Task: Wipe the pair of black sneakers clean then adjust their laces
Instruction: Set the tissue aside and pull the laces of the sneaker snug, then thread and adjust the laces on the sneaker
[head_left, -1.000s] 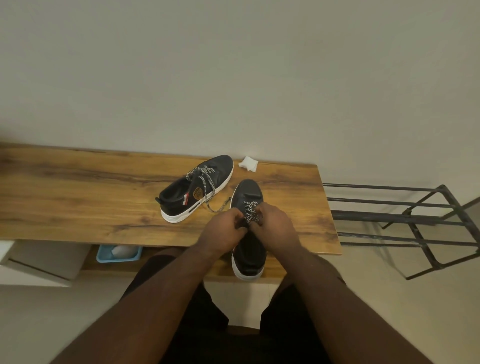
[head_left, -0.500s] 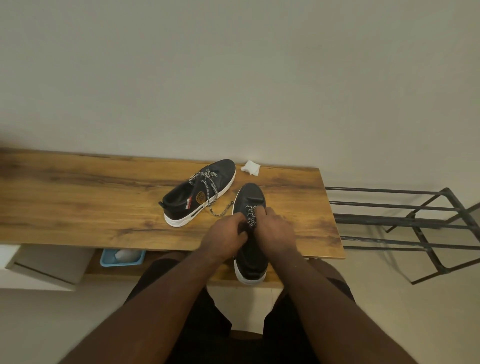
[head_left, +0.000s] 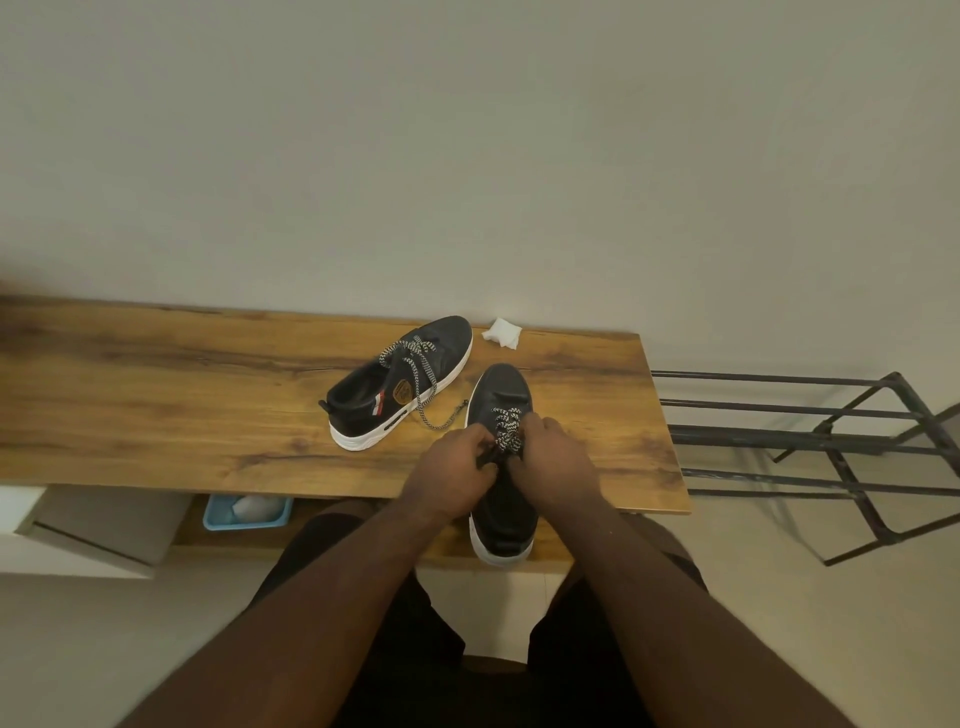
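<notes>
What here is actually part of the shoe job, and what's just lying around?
Part of the job:
near sneaker
its laces, held by left hand and right hand
far sneaker
white wipe

Lying about:
blue tray
metal rack

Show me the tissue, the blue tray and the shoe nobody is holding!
tissue (head_left: 503, 332), head view, its middle.
blue tray (head_left: 213, 517), head view, its left rim.
free shoe (head_left: 447, 338), head view, its toe.

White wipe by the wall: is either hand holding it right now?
No; the crumpled white wipe lies alone on the wooden bench while the left hand and right hand work the near sneaker's laces.
</notes>
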